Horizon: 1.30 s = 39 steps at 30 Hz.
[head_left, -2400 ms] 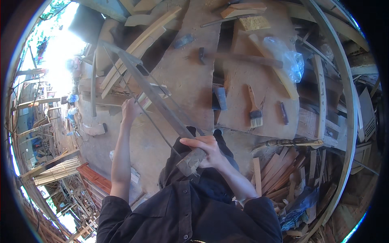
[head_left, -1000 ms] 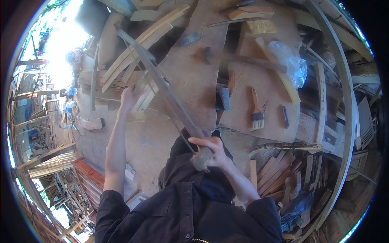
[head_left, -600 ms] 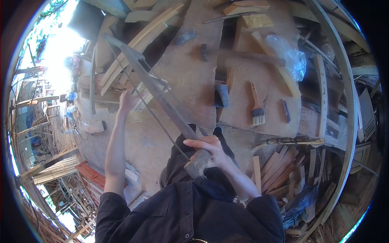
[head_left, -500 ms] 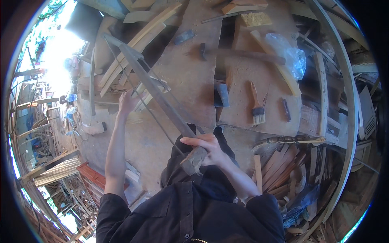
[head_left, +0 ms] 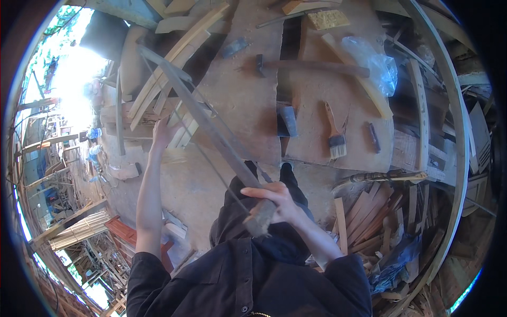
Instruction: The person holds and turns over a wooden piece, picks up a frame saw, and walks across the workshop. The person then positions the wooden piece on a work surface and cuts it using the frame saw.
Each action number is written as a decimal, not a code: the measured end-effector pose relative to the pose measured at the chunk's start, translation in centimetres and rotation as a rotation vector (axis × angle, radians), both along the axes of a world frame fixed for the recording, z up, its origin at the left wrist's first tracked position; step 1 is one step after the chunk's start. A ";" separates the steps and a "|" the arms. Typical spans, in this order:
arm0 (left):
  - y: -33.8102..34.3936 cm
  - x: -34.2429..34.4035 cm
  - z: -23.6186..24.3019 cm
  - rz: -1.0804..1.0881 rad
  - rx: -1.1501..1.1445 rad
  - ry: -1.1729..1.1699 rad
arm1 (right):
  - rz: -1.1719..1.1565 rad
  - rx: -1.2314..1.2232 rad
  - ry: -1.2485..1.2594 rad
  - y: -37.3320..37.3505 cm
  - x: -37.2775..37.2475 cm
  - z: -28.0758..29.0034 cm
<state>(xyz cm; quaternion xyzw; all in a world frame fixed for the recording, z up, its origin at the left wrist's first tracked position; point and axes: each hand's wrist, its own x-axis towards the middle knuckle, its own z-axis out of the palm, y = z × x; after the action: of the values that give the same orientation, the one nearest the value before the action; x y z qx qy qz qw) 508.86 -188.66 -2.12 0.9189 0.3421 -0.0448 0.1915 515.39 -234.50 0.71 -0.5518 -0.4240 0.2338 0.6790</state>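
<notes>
One head-worn fisheye view, looking steeply down over the person's own chest at a wooden desk.

The camera sits high on the head and faces almost straight down, so the black shirt [head_left: 248, 280] fills the near edge and both forearms come in from there. The right hand [head_left: 274, 203] is close under the lens, near centre; the left hand [head_left: 161, 134] lies farther out to the left. The desk [head_left: 248, 100] stretches toward the far edge, its straight boards bending at the round rim. Bright daylight washes out the far left. Only this one view is present, so no part of the scene is shared with another.
</notes>
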 end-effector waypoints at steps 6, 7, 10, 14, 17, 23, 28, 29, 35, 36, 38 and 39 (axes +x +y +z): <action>0.7 1.8 1.5 -0.035 -0.058 0.091 | -0.100 0.109 0.118 -0.9 -0.2 -0.4; 1.5 2.0 1.6 -0.044 -0.068 0.147 | -0.141 0.073 0.145 -0.9 -0.1 -0.3; 2.2 3.2 0.6 -0.086 -0.057 0.120 | -0.199 0.006 0.209 -0.9 0.7 0.0; 4.3 3.2 -2.2 -0.082 -0.056 0.071 | -0.200 0.001 0.318 -0.6 1.3 0.7; 3.5 2.6 -4.9 -0.152 0.059 -0.121 | -0.204 0.004 0.357 -0.6 1.6 1.1; 2.3 1.1 -8.6 -0.182 0.243 -0.133 | -0.183 0.057 0.378 0.4 0.8 -1.7; -0.3 2.6 -10.0 0.157 -0.185 -0.481 | -0.174 0.030 0.399 2.1 -1.0 -1.5; -1.2 3.7 -10.1 0.215 -0.203 -0.550 | -0.180 0.027 0.357 2.3 -1.2 -1.4; -2.4 7.2 -14.9 0.331 -0.018 -0.391 | -0.242 0.054 0.181 4.3 -3.5 -1.5; -2.9 7.7 -16.2 0.266 0.046 -0.327 | -0.253 0.044 0.137 4.3 -3.9 -2.3; -3.7 8.6 -18.3 0.280 -0.025 -0.384 | -0.229 -0.007 0.055 3.9 -4.2 -3.3; -3.7 8.9 -19.2 0.314 -0.069 -0.437 | -0.254 -0.020 0.048 4.1 -4.1 -3.2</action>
<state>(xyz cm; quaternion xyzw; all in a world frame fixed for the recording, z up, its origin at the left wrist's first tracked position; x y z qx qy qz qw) 517.71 -192.35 -21.36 0.8354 0.4293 0.1730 0.2966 511.24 -230.41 -2.51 -0.6021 -0.3320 0.1633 0.7075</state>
